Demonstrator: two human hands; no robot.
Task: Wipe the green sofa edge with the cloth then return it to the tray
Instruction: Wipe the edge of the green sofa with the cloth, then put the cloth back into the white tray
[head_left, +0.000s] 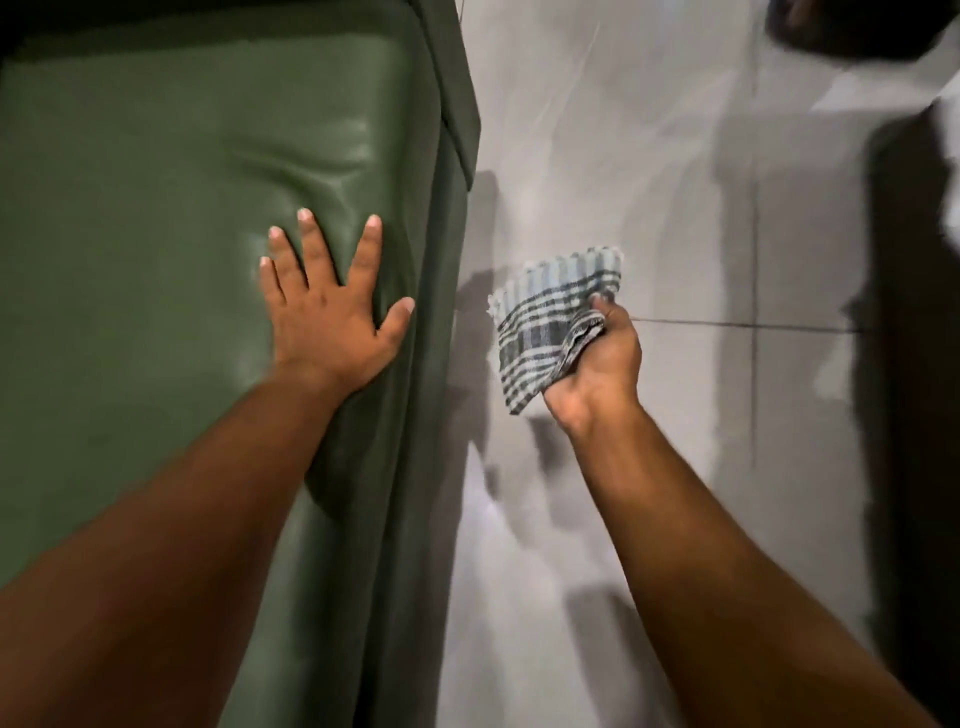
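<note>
The green sofa (156, 234) stands on a pale grey tiled floor (597, 156); a left hand (324, 317) lies flat on its seat near the edge, and something dark, perhaps furniture, stands along the floor's right side

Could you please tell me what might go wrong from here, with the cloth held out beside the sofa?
The checked cloth is pinched only at one bunched corner by the right hand, and most of it hangs loose over the tiled floor, apart from the green sofa; it could slip and pick up dirt. The left hand presses flat near the sofa edge, so it may block the wiping path. No tray is in view, so the return spot is unclear.
</note>
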